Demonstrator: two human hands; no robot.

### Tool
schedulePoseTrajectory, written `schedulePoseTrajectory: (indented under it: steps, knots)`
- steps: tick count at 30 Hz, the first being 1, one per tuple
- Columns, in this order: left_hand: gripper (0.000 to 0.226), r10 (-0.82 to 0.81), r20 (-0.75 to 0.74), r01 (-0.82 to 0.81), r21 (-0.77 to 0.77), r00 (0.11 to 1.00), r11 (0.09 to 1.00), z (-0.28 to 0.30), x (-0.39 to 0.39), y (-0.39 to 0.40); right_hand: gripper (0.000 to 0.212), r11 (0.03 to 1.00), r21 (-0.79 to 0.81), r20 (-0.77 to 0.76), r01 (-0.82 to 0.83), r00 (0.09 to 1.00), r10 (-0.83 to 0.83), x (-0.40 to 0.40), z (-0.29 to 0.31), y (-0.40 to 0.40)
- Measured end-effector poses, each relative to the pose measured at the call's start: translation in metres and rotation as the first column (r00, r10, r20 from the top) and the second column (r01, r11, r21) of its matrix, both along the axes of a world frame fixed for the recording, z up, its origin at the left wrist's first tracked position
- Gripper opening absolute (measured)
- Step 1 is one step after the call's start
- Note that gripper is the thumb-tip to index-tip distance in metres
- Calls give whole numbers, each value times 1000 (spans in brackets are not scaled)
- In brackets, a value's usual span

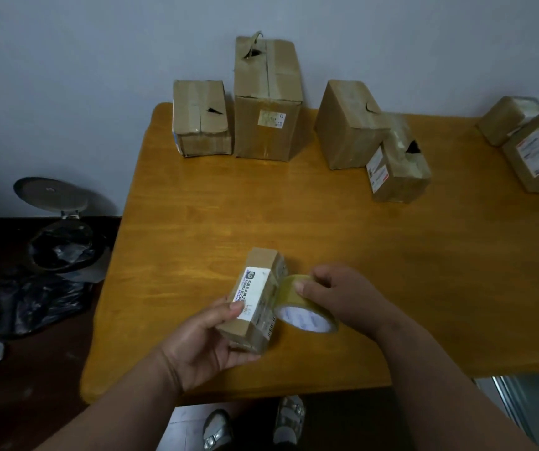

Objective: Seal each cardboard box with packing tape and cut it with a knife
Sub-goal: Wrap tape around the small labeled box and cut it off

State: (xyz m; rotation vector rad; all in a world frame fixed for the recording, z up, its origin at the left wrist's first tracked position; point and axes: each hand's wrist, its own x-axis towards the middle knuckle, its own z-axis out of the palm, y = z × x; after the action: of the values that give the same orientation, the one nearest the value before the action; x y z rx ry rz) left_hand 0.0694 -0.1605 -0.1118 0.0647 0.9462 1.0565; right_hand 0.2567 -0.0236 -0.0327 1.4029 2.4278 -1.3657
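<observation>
I am in a plain room of a home, used for packing parcels. Beyond my hands [261, 317] the orange wooden bench [326, 229] stands against a bare grey-blue wall [99, 60], with worn, labelled cardboard boxes [266, 99] along its far edge. Left of my hands, a lidded waste bin [63, 236] and black plastic bags [37, 297] sit on the dark floor.

Bare forearms; silvery buckled sandals [251, 423] on feet.
</observation>
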Motion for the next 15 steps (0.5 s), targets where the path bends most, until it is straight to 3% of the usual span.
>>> schedulePoseTrajectory:
  steps: [2,5,8,10,13,15]
  knots:
    - [54,-97,-37,96,-20,995,995,3,3,1,35,997,65,30,-30,999,28,-5,2,0]
    - [71,-279,-335,286,-30,900,958,12,7,10,24,995,69,58,-72,996,68,-12,1,-8]
    - [67,-279,-522,301,-45,806,953,15,8,19,19,989,38,23,-146,989,145,-18,2,-14]
    - [58,-203,-549,203,-61,811,977,13,3,20,15,990,-61,0,-130,992,130,-17,7,-10]
    - [59,-80,-468,79,-22,880,997,12,-9,17,18,965,-260,-102,-27,995,0,-2,13,0]
    - [61,-63,-451,73,4,890,997,13,-12,16,28,964,-264,-126,-31,992,-3,5,10,0]
